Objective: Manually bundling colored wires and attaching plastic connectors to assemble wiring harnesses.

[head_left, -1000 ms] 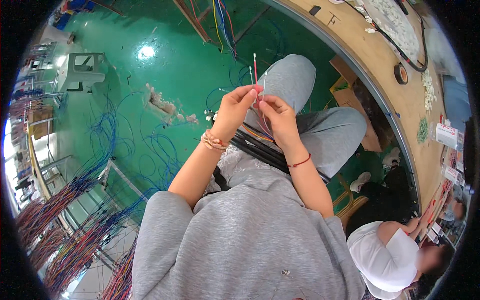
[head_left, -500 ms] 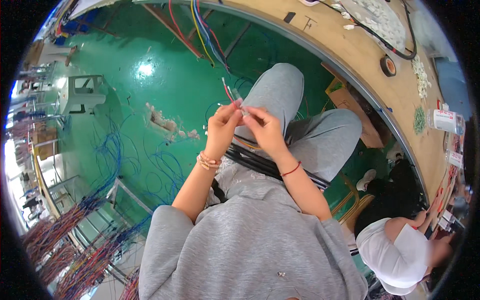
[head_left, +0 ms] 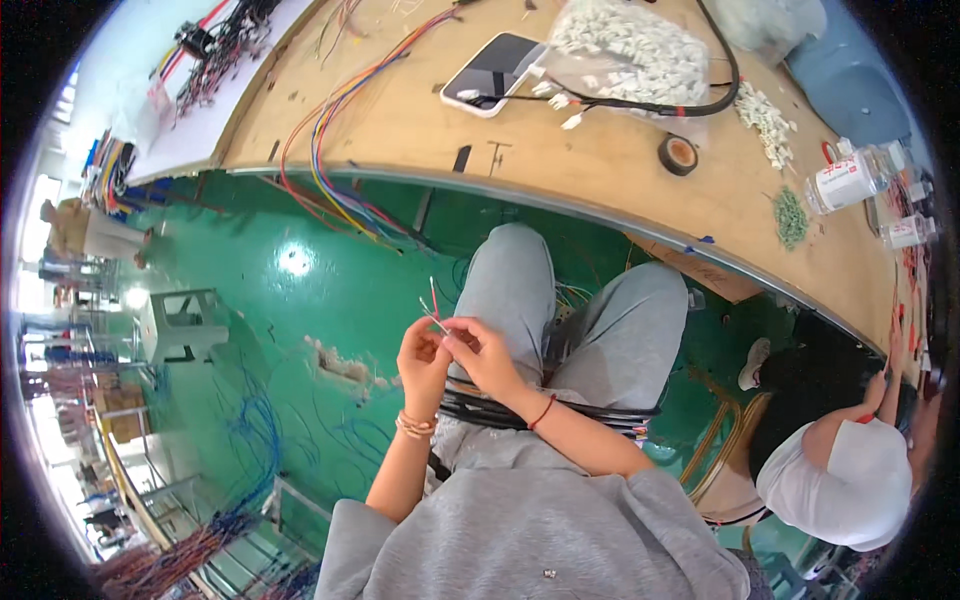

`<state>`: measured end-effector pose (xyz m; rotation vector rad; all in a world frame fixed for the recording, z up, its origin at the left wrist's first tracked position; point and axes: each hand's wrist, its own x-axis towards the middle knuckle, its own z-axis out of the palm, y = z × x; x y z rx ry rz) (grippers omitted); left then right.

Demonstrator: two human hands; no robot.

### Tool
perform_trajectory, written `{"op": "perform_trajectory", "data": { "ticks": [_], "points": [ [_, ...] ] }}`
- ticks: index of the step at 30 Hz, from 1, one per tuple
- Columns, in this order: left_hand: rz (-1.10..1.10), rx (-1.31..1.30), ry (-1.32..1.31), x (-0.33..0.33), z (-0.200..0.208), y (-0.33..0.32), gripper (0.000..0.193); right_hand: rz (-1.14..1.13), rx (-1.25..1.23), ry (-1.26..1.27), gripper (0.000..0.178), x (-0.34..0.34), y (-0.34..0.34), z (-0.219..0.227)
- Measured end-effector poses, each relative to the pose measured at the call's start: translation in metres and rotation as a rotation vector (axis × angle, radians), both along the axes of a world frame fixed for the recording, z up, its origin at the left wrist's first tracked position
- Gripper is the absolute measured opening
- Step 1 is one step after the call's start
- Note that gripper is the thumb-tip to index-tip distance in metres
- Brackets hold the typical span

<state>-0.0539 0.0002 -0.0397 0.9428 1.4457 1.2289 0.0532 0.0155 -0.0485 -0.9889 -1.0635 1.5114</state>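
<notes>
Both hands meet above my lap, fingertips close together. My left hand is closed with bent fingers around thin wires, whose red and whitish ends stick up past the fingertips. My right hand pinches the same wires from the other side, its thumb and forefinger pressed together near the left fingers. What lies between the fingertips is partly hidden. Across my thighs, below the hands, rests a bundle of black cables.
On the wooden table ahead lie a phone, a bag of white connectors, a tape roll and bottles. Coloured wires hang over its edge. A stool stands left; a person sits right.
My view has tilted up, bringing more of the table into sight. The right hand has turned and its fingers now lie closer over the left fingertips; the wires stay held.
</notes>
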Motion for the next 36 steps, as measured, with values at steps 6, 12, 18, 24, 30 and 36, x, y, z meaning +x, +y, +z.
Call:
{"op": "perform_trajectory", "data": {
  "ticks": [6, 12, 18, 24, 30, 36],
  "points": [
    [-0.154, -0.055, -0.163, -0.019, -0.013, -0.002, 0.044, 0.067, -0.234, 0.182, 0.021, 0.014, 0.009, -0.002],
    [0.217, 0.503, 1.416, -0.009, 0.034, 0.061, 0.051, -0.127, -0.336, 0.559, 0.022, 0.024, 0.011, 0.005],
    [-0.318, 0.924, 0.727, 0.094, 0.128, 0.205, 0.014, -0.052, -0.494, 0.754, 0.023, 0.019, 0.006, 0.007],
    [-0.575, 0.620, 1.496, 0.187, 0.150, 0.323, 0.019, -0.022, -0.502, 0.902, 0.024, 0.025, 0.009, 0.007],
    [-0.456, 0.541, 1.444, 0.202, 0.129, 0.357, 0.021, -0.011, -0.493, 0.951, 0.024, 0.034, 0.015, 0.004],
    [-0.513, 0.645, 1.304, 0.205, 0.124, 0.351, 0.021, 0.038, -0.518, 0.912, 0.025, 0.028, 0.017, 0.005]
  ]
}}
